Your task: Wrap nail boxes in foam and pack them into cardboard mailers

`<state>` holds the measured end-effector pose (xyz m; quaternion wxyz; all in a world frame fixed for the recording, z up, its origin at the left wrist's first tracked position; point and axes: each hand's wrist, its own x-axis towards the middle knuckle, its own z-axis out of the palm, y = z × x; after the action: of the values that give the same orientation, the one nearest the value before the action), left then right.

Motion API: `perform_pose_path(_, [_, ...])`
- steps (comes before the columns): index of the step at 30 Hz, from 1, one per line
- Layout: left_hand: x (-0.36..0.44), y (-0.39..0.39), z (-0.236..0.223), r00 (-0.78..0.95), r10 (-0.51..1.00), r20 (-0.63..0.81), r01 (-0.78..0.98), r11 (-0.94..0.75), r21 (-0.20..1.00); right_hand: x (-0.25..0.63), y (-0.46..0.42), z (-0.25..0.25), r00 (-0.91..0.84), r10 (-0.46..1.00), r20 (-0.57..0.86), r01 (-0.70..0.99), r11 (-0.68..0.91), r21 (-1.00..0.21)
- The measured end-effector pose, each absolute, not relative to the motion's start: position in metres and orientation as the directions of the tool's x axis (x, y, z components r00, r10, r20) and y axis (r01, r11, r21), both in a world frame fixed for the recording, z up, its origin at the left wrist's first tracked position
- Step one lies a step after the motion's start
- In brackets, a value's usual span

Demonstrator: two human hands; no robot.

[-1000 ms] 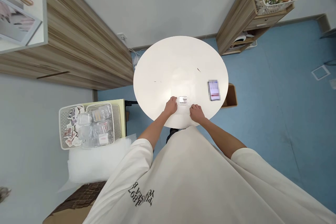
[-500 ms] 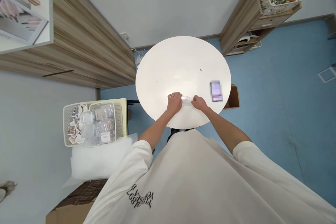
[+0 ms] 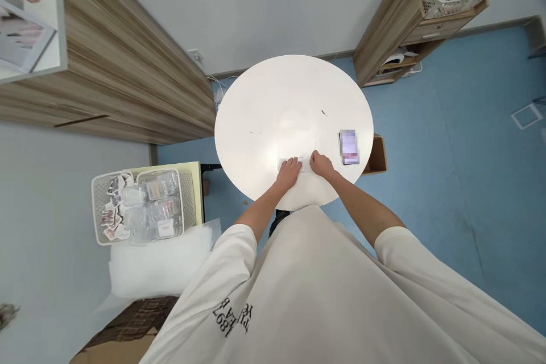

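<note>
A flat, see-through plastic piece (image 3: 305, 165), which looks like a thin bag or wrap, lies near the front edge of the white oval table (image 3: 273, 102). My left hand (image 3: 290, 173) rests on it with the fingers laid out flat, and part of the plastic shows to the left of the fingers. At its right end, my right hand (image 3: 321, 165) is closed, with the fingertips pinching the edge. The hands are a short way apart. What lies inside the plastic, if anything, is too faint to make out.
A phone (image 3: 349, 147) with a blurred screen lies right of my right hand. Baskets (image 3: 182, 205) of clear boxes and cards stand at left, beside white foam wrap (image 3: 157, 264). A brown bin (image 3: 377, 154) shows behind the table's right edge.
My left hand has moved right, closer to my right hand, and its curled fingers now lie flatter on the plastic. My right hand stays at the right end. The view has shifted slightly.
</note>
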<state>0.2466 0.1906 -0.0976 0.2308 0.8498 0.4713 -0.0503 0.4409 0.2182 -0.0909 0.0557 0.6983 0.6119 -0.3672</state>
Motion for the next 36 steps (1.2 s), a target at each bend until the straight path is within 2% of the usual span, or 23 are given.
perform_pose_path(3, [0.249, 0.196, -0.100, 0.530, 0.786, -0.319, 0.837, -0.423, 0.347, 0.443, 0.212, -0.090, -0.048, 0.828, -0.559, 0.884, -0.225, -0.410])
perform_pose_path(5, [0.249, 0.199, -0.100, 0.525, 0.788, -0.321, 0.838, -0.413, 0.356, 0.444, 0.204, -0.088, -0.070, 0.885, -0.461, 0.888, -0.155, -0.433])
perform_pose_path(8, [0.248, 0.202, -0.099, 0.535, 0.785, -0.312, 0.831, -0.423, 0.361, 0.443, 0.189, -0.082, -0.100, 0.962, -0.255, 0.917, -0.011, -0.399])
perform_pose_path(10, [0.246, 0.205, -0.097, 0.544, 0.782, -0.304, 0.827, -0.437, 0.355, 0.440, 0.178, -0.078, -0.188, 0.960, -0.207, 0.918, 0.097, -0.384])
perform_pose_path(14, [0.243, 0.208, -0.094, 0.546, 0.772, -0.325, 0.825, -0.429, 0.369, 0.431, 0.164, -0.077, -0.395, 0.879, -0.267, 0.876, 0.273, -0.399])
perform_pose_path(22, [0.230, 0.182, -0.080, 0.528, 0.733, -0.429, 0.834, -0.354, 0.423, 0.420, 0.146, -0.085, -0.517, 0.811, -0.275, 0.830, 0.396, -0.392])
perform_pose_path(31, [0.213, 0.160, -0.064, 0.554, 0.727, -0.406, 0.812, -0.364, 0.456, 0.415, 0.151, -0.074, -0.563, 0.750, -0.348, 0.809, 0.414, -0.418])
perform_pose_path(36, [0.212, 0.170, -0.065, 0.541, 0.745, -0.391, 0.822, -0.369, 0.433, 0.416, 0.165, -0.070, -0.542, 0.749, -0.381, 0.826, 0.390, -0.408])
